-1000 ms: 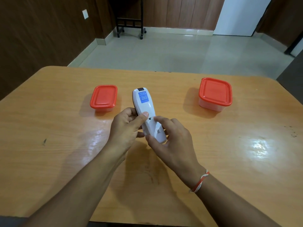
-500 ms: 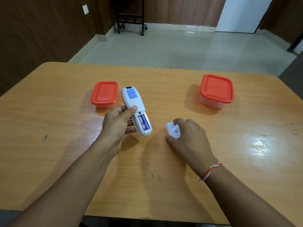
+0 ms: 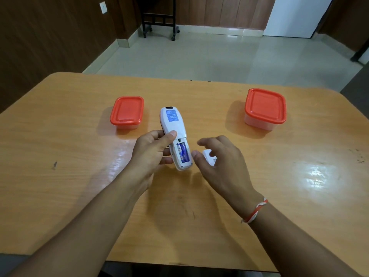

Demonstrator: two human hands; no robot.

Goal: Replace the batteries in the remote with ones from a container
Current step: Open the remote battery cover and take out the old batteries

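My left hand [image 3: 151, 154] holds a white remote [image 3: 173, 124] back side up above the table, thumb across its middle. Its battery bay is uncovered and two blue batteries [image 3: 182, 151] lie inside. The white battery cover [image 3: 209, 159] rests on the table just right of the remote, partly hidden by my right hand [image 3: 221, 164]. That hand hovers with its fingers spread, holding nothing, its fingertips close to the remote's lower end. Two clear containers with red lids stand farther back: a small one [image 3: 127, 111] to the left and a larger one [image 3: 265, 107] to the right.
Everything sits on a glossy wooden table [image 3: 299, 186] with rounded far corners. Beyond its far edge is a tiled floor and a black wheeled stand [image 3: 158, 21] by the wood-panelled wall.
My right hand slid the battery cover off the remote, set it on the table to the right, let go, and moved back toward the remote. The batteries are now exposed.
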